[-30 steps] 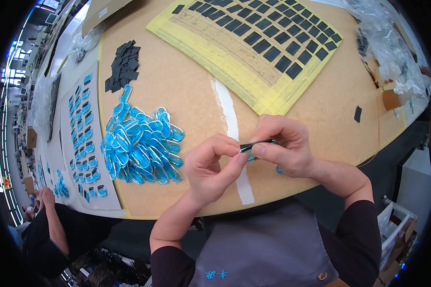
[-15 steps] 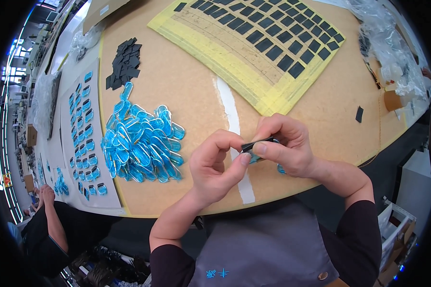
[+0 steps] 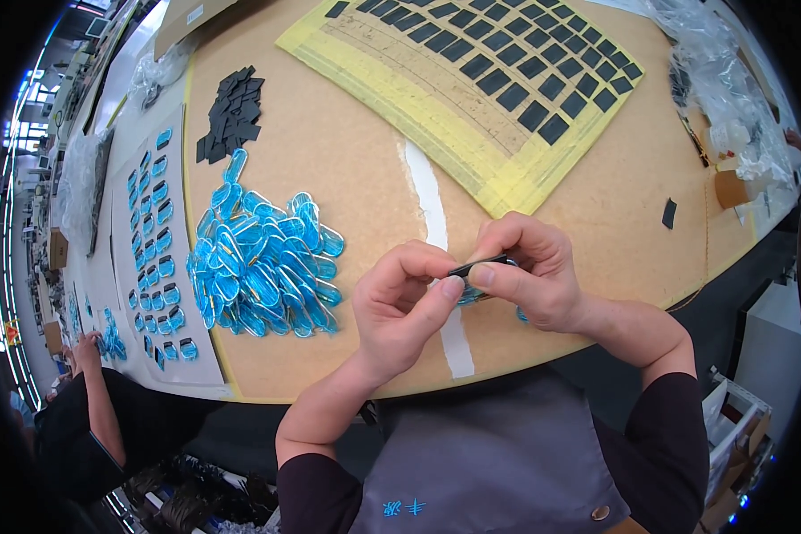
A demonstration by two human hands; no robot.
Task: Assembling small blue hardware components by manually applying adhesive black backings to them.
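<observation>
In front of my apron, both hands meet at a small black patch (image 3: 478,266), apparently folded. My left hand (image 3: 399,307) pinches its left end between thumb and forefinger. The other end is pinched by my right hand (image 3: 536,276), its thumb lying along the near side. Just under the patch shows a blue oval piece (image 3: 472,295) with a pale rim, mostly covered by my fingers; how it joins the patch I cannot tell. More blue shows beneath my right hand, partly hidden. Left of my hands lies a heap of similar blue oval pieces (image 3: 262,262).
Black patches lie piled (image 3: 231,116) behind the heap and in rows on a yellow-edged board (image 3: 400,76). Blue pieces with black ends line a grey sheet (image 3: 196,356) at left. One loose patch (image 3: 668,213) lies right. A co-worker's hand (image 3: 87,353) is far left.
The black patch, its layers apart before, now looks pressed together between my fingers. My hands stay in nearly the same place. The co-worker's hand has shifted toward a small blue pile.
</observation>
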